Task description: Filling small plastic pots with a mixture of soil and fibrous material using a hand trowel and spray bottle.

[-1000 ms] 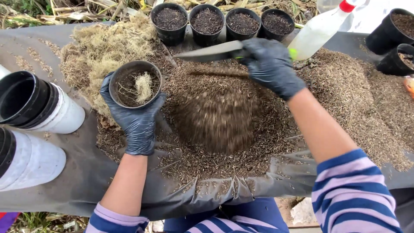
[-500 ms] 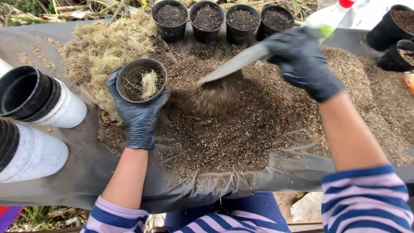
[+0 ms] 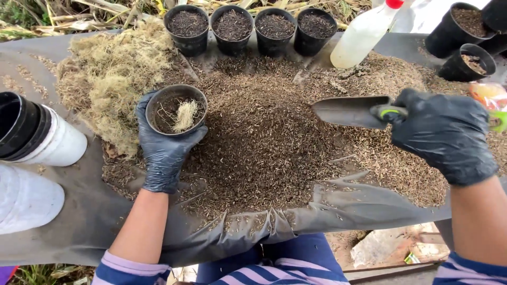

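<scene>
Lying at the far left, stacked white sleeves of black pots rest on the grey sheet, beside a mound of pale dry moss. Next, the left hand, gloved black, grips a small black pot holding a tuft of fibre. Dark potting mix spreads across the middle, below four filled pots. At right, the right hand clenches a garden trowel, blade level over the mix.
</scene>
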